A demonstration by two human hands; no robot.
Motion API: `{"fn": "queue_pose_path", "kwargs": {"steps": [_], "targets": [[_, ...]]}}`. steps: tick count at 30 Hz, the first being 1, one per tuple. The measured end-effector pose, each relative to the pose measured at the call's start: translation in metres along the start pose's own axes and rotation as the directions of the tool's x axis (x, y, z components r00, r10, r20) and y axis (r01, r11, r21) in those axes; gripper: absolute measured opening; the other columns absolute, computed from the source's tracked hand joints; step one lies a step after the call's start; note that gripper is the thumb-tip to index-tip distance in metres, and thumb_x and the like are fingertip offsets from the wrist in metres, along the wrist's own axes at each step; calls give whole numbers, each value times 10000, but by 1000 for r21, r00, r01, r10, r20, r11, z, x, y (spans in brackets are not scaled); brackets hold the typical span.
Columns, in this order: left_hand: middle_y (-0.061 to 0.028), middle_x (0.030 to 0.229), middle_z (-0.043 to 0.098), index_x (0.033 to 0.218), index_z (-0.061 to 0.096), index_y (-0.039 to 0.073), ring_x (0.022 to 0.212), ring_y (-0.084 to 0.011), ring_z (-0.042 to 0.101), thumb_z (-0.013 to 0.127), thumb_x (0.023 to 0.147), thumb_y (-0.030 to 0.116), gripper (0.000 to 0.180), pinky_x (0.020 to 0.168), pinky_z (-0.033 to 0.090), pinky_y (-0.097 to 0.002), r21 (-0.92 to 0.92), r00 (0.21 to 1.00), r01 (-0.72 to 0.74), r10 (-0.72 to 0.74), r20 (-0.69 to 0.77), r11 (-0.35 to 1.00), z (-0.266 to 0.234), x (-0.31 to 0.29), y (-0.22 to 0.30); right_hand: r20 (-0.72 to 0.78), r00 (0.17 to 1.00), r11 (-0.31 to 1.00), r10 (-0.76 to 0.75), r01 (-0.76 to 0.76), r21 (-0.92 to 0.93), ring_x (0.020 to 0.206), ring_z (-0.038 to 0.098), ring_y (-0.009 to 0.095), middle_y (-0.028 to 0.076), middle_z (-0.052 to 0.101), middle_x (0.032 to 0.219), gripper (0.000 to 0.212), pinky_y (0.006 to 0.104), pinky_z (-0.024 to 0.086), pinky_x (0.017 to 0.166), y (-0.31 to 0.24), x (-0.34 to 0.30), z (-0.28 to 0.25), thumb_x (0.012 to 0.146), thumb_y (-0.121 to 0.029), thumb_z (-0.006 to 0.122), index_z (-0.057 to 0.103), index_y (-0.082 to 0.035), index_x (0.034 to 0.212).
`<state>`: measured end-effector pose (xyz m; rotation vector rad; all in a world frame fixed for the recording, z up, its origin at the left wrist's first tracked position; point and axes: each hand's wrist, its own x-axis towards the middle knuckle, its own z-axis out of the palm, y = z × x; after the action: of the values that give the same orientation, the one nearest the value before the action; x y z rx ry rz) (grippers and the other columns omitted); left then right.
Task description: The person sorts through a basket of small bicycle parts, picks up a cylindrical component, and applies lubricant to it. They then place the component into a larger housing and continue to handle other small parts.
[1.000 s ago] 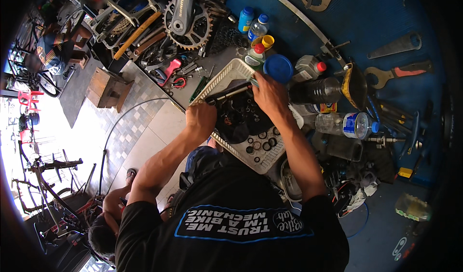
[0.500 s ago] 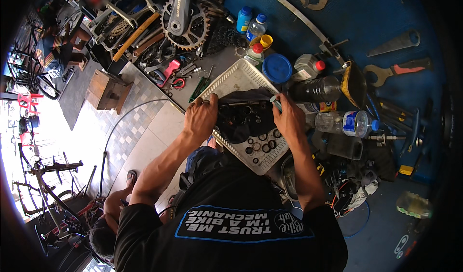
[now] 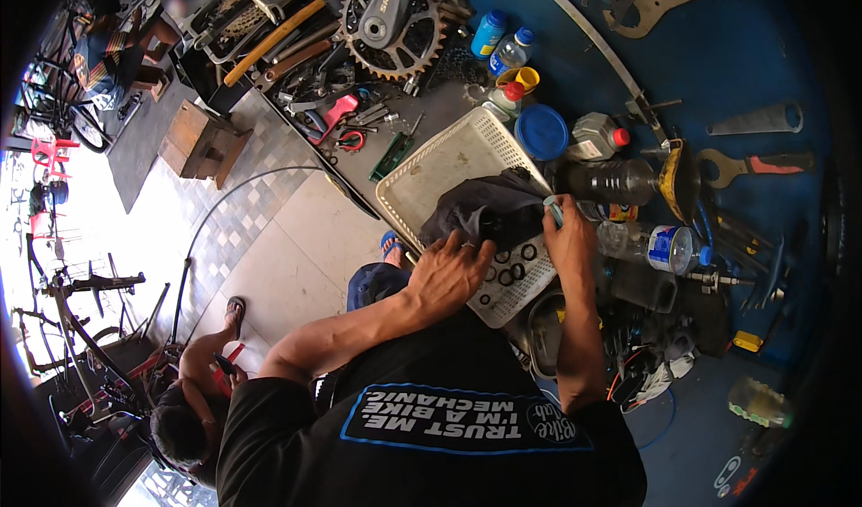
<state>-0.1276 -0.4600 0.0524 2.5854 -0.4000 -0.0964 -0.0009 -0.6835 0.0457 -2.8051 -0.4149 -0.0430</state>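
A bunched dark cloth (image 3: 489, 203) lies in a white plastic basket (image 3: 422, 170) with slotted walls. My left hand (image 3: 449, 278) is closed on the cloth's near edge, its fingers curled downward. At the basket's right side my right hand (image 3: 570, 242) grips a short pale green cylindrical piece (image 3: 553, 209) between thumb and fingers; its lower part is hidden. Several black rings (image 3: 512, 273) lie loose on the basket floor between my hands. Whatever is under the folded cloth cannot be seen.
Bottles, a blue-lidded tub (image 3: 541, 132) and a dark jar (image 3: 611, 181) crowd the basket's right. Beyond it lie a crankset (image 3: 386, 26), pliers and other tools. A person (image 3: 184, 426) sits at lower left. A wooden stool (image 3: 199, 143) stands on the floor.
My left hand has come from the basket's far left to its near side. The cloth, earlier spread open with small dark parts on it, is now folded over them. The view has shifted.
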Motion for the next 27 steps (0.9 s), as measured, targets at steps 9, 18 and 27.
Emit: {"fn": "queue_pose_path", "kwargs": {"steps": [9, 18, 27], "targets": [[-173, 1012, 713, 1064, 666, 14, 1052, -350, 656, 629, 911, 122, 191, 847, 584, -450, -32, 999, 14, -15, -49, 999, 4, -8, -13, 14, 1000, 994, 26, -27, 102, 947, 732, 433, 186, 765, 1029, 220, 522, 563, 778, -24, 19, -15, 991, -227, 684, 652, -64, 1136], [-206, 1064, 690, 954, 683, 7, 1097, -365, 631, 644, 866, 66, 113, 905, 550, -473, 248, 926, 348, -292, -238, 904, -40, -7, -83, -135, 969, 956, -208, 230, 182, 910, 738, 382, 142, 762, 1022, 213, 474, 582, 748, -65, 79, 26, 954, -205, 732, 659, -77, 1107], [-269, 1645, 379, 1062, 796, -21, 1511, -459, 344, 781, 888, 451, 504, 1181, 358, -585, 246, 924, 368, -323, -203, 897, -37, -7, -98, 3, 933, 933, -361, 360, 24, 958, 743, 343, 100, 761, 1066, 312, 461, 599, 776, -83, 111, 77, 903, -160, 768, 643, -91, 1181]]}}
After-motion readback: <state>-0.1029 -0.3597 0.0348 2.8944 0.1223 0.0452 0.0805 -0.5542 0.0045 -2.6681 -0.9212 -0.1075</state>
